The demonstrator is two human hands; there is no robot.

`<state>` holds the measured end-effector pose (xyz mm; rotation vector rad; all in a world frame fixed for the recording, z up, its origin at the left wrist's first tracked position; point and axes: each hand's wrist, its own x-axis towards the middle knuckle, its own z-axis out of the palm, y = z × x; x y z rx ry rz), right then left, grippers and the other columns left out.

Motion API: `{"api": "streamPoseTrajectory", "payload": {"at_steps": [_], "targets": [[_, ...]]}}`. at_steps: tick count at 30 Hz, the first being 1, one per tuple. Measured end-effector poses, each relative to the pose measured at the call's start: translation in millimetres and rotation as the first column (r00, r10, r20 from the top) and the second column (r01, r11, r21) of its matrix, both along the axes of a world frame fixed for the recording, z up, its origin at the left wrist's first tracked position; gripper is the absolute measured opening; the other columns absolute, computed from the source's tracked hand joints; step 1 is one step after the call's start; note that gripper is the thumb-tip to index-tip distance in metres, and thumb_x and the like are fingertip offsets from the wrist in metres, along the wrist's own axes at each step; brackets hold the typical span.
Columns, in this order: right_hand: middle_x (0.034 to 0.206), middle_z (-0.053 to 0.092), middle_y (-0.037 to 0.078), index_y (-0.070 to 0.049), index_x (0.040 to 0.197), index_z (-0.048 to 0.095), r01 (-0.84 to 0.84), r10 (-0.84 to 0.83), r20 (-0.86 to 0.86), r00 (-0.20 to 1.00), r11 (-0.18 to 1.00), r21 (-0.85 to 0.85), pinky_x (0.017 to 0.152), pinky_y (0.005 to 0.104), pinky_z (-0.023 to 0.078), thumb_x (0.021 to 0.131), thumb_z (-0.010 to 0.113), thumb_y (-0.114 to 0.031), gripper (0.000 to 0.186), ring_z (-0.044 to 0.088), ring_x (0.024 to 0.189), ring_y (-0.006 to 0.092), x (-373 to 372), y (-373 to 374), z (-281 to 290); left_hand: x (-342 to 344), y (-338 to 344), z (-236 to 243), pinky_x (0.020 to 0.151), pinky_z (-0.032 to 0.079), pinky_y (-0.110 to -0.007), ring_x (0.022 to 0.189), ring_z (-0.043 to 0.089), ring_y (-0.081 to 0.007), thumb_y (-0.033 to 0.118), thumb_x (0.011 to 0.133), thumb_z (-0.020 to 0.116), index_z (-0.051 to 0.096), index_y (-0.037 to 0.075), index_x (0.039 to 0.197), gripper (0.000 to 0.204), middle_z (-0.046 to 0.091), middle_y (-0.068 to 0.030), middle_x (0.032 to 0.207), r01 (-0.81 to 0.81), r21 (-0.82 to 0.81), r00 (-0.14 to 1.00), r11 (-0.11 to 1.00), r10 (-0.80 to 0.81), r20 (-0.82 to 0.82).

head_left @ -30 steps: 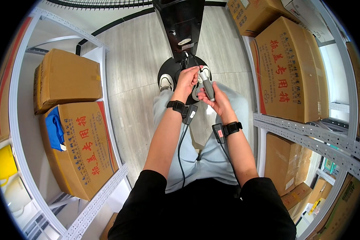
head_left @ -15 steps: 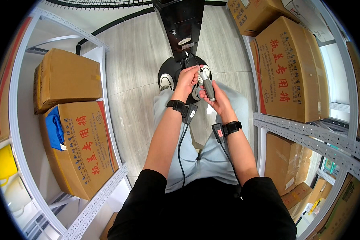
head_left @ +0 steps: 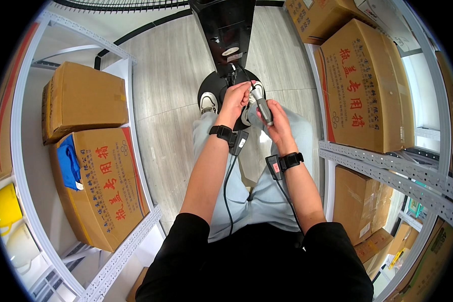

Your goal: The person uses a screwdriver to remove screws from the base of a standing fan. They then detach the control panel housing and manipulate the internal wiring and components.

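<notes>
My right hand (head_left: 279, 123) is closed round the grey handle of a screwdriver-like tool (head_left: 263, 109), with the thumb along its side. The tool slants up and to the left, a silver collar at its far end. A thin black line runs on from the collar toward the black stand (head_left: 226, 38); whether it is a shaft or a cable I cannot tell. Beside the collar my left hand (head_left: 236, 99) is closed in a pinch, and what lies between its fingers is hidden. Both hands are over my knees, just in front of the stand's lower end.
The stand rises from a round black base (head_left: 206, 83), my shoes resting on it. Metal shelves with cardboard boxes (head_left: 103, 181) flank me; a blue cloth (head_left: 69, 162) hangs on one. More boxes (head_left: 362, 90) fill the right shelf. Yellow and white helmet-like items (head_left: 6, 206) sit far left.
The fingers of my right hand have shifted round the handle and no longer show on its left side. The handle has moved slightly right. My left hand stays nearly in place.
</notes>
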<state>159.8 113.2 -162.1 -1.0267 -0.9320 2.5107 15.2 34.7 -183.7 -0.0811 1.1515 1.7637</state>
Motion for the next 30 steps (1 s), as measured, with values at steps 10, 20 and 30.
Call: {"api": "streamPoseTrajectory", "payload": {"at_steps": [10,20,30], "targets": [[0.089,0.058,0.002,-0.004,0.104,0.057,0.052,-0.05,-0.021,0.999,0.988,0.144,0.072,0.0222,0.046,0.084,0.065,-0.007,0.022,0.057,0.081,0.0092,2,2,-9,7,0,14,0.042,0.02,-0.021,0.047,0.032,-0.0017,0.022,0.08,0.073,0.065,0.004,0.077,0.021,0.041,0.0087,0.056,-0.047,-0.179,0.986,0.983,0.016,-0.169],[0.099,0.063,0.008,-0.003,0.107,0.056,0.037,-0.035,0.039,0.999,0.999,-0.035,0.076,0.0261,0.051,0.093,0.055,-0.031,0.031,0.062,0.094,0.0145,2,1,2,3,2,1,0.04,0.019,-0.02,0.046,0.031,-0.0017,0.018,0.087,0.063,0.064,0.0,0.09,0.018,0.038,0.0083,0.058,-0.011,-0.015,0.998,1.0,0.01,-0.065],[0.096,0.064,0.009,-0.003,0.117,0.051,-0.142,0.136,0.056,0.989,0.982,0.127,0.062,0.0219,0.049,0.092,0.058,-0.024,0.034,0.063,0.078,0.0127,2,-4,8,7,5,7,0.04,0.02,-0.019,0.046,0.031,-0.0017,0.027,0.082,0.072,0.061,0.006,0.078,0.024,0.039,0.0083,0.057,-0.07,-0.167,0.983,0.983,0.04,-0.177]]}}
